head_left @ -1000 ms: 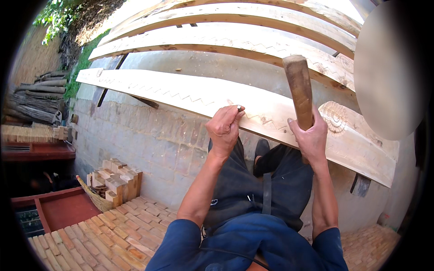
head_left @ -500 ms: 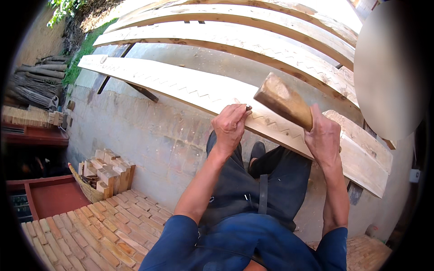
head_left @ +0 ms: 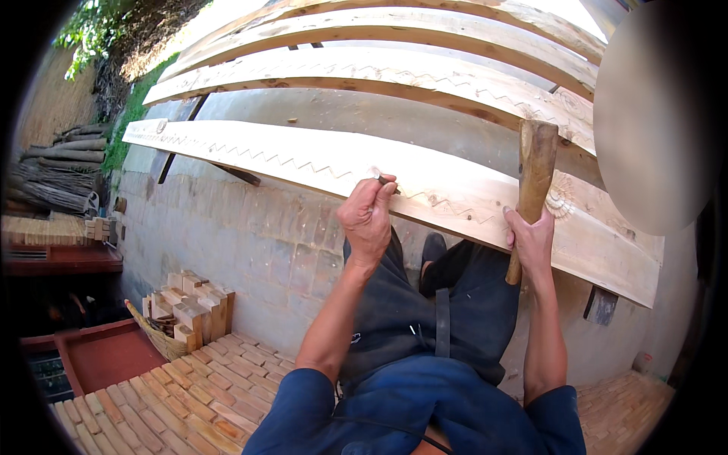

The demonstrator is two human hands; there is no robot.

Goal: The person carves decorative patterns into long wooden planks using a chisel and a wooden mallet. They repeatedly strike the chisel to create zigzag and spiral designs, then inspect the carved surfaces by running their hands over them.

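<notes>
From the wearer's waist, at one o'clock, the right hand (head_left: 534,239) has its fingers wrapped around a wooden mallet (head_left: 538,163), thick end up. At eleven o'clock, the left hand (head_left: 365,226) pinches a short metal tool (head_left: 388,184), mostly hidden, over a pale beam (head_left: 258,144) with zigzag carving; contact there cannot be told. At ten o'clock sit cut wood blocks (head_left: 199,307). Past the beam, toward twelve, lie further beams (head_left: 334,72); logs (head_left: 64,159) are stacked farther out at ten.

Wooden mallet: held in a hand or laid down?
Held: the right hand grips the wooden mallet around its narrower handle.
</notes>
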